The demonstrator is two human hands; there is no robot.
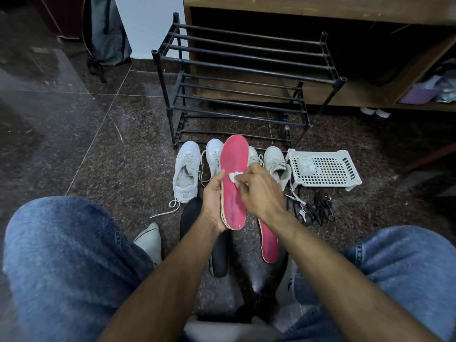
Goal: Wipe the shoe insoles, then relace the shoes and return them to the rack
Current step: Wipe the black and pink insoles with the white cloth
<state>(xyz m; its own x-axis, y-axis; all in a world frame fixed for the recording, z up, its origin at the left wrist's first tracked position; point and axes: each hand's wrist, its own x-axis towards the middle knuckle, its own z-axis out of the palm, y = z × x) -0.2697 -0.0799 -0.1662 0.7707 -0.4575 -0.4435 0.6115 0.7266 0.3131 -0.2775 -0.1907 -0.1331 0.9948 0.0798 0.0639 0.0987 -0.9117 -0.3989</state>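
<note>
**Red insole wiped over a dark stone floor**

The speckled dark floor (118,169) carries a black rack (241,77), bare-barred, before a wooden cabinet (320,11). Four white shoes (186,171) stand in a row at the rack's foot, a white basket (325,169) beside them and black laces (318,209) nearer the person. The left hand (213,201) has its grip curled round the heel half of a red insole (234,174), held upright. The right hand (259,191) pinches a white wad (234,176) against it. A second red insole (269,243) and a black insole (219,253) lie on the floor between the knees.
</note>
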